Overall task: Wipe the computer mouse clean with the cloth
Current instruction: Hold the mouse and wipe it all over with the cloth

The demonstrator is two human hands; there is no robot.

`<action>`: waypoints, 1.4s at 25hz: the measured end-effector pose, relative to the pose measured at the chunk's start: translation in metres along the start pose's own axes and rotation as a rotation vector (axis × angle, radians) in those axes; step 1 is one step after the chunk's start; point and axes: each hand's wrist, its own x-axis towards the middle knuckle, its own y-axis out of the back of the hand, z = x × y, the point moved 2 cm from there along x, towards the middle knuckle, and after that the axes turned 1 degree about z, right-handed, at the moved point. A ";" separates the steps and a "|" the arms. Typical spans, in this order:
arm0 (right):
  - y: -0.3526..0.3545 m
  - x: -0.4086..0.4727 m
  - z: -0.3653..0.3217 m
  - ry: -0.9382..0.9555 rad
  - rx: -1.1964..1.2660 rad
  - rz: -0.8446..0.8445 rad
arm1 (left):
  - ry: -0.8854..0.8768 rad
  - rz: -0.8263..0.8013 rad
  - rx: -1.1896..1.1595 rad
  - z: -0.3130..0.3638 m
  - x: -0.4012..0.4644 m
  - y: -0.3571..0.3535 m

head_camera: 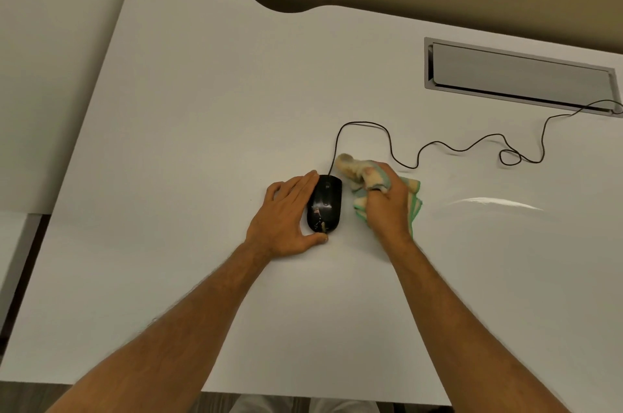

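Resting flat on the desk (202, 142), the left hand (286, 217) steadies the black mouse (325, 203) from its left side, fingers lying open along the shell and the thumb touching its near end; it braces the mouse without closing around it. The mouse sits toward the middle of the desk, nearer the front edge than the back, with its cable (438, 146) looping off toward the slot (519, 75) at the back right corner.

Just to the right of the mouse, the right hand (387, 206) is closed on a bunched cloth (357, 176), pale yellow with green edging. Part of the cloth pokes out past the fingers toward the back, and more of it spills out on the right of the hand. Cloth and mouse are close but do not appear to touch.

Light smudges or specks show on the near end of the mouse, by the thumb, so the wiping looks unfinished. Judging by this, the hold and the cloth are ready, and what remains is to bring the cloth over and rub the marked spot, then likely the sides and buttons.
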 end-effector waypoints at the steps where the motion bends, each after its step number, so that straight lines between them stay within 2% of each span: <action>1: -0.007 0.000 0.000 0.052 -0.038 -0.074 | 0.004 -0.003 -0.004 0.000 0.000 0.000; 4: -0.025 -0.012 0.012 0.189 -0.223 -0.288 | 0.004 0.007 -0.031 0.001 0.001 0.000; 7: -0.022 -0.022 0.023 0.315 -0.315 -0.349 | -0.004 0.025 -0.037 0.001 0.002 -0.001; 10: -0.008 -0.037 0.033 0.370 -0.287 -0.384 | -0.004 0.020 -0.027 0.000 0.000 -0.002; 16: 0.016 -0.070 0.037 0.209 -0.140 -0.281 | 0.015 0.004 0.004 0.000 0.001 -0.002; 19: 0.019 -0.061 0.040 0.013 -0.054 -0.031 | 0.021 -0.002 0.010 -0.001 0.001 -0.002; 21: 0.013 -0.040 0.028 -0.013 -0.096 0.046 | 0.024 -0.006 0.015 0.000 0.001 -0.003; 24: -0.009 -0.012 0.012 0.096 -0.106 -0.159 | 0.021 0.001 0.015 0.000 0.001 -0.003; 26: -0.019 -0.014 0.016 0.219 -0.247 -0.291 | 0.012 0.012 0.009 -0.001 0.002 -0.004; 33: -0.011 -0.088 0.055 0.465 -0.467 -0.336 | -0.002 0.071 -0.027 -0.001 -0.001 -0.007; 35: -0.006 -0.096 0.060 0.465 -0.467 -0.349 | -0.010 0.084 -0.028 -0.001 0.000 -0.008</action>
